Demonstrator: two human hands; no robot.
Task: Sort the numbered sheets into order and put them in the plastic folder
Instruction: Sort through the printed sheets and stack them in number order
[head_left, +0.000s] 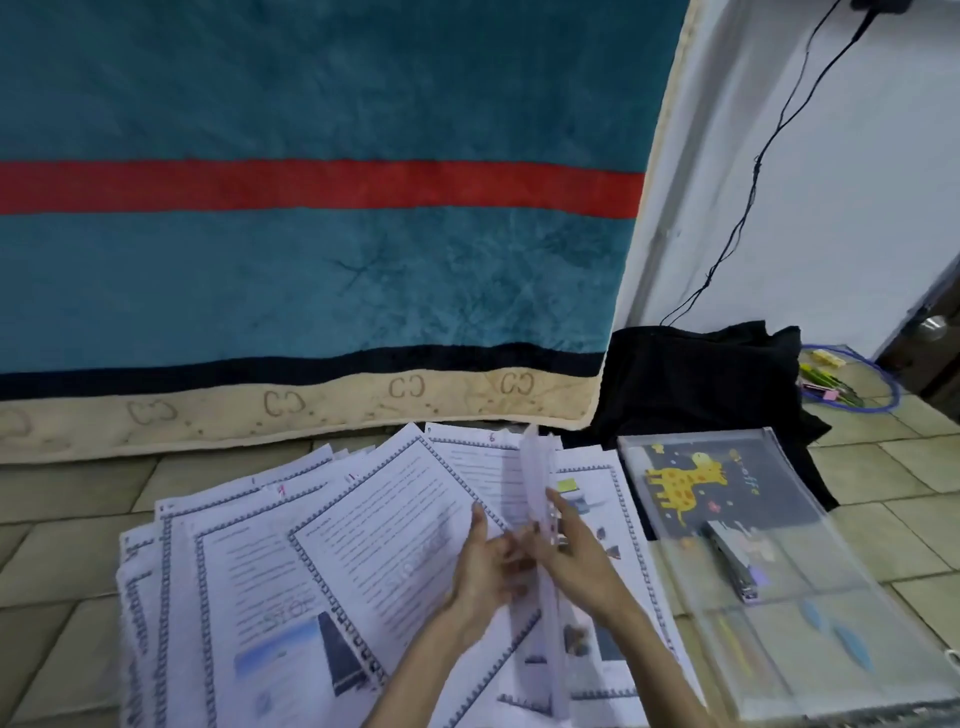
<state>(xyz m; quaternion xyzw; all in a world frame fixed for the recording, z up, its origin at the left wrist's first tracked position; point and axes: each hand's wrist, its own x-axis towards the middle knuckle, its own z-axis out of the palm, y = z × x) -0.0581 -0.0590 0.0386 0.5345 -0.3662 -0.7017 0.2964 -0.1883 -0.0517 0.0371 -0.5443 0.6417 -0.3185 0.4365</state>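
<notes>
White sheet (537, 499) upright on edge, both hands gripping it

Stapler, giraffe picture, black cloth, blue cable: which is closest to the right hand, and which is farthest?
From the right hand:
1. Stapler, just to its right on the folder.
2. Giraffe picture, farther back on the right.
3. Black cloth, behind the folder.
4. Blue cable, far right, on the floor.

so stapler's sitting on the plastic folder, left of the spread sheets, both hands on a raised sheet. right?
Wrong side. In the head view the stapler lies on the plastic folder to the right of the spread sheets. Left hand and right hand do hold the raised sheet.
</notes>
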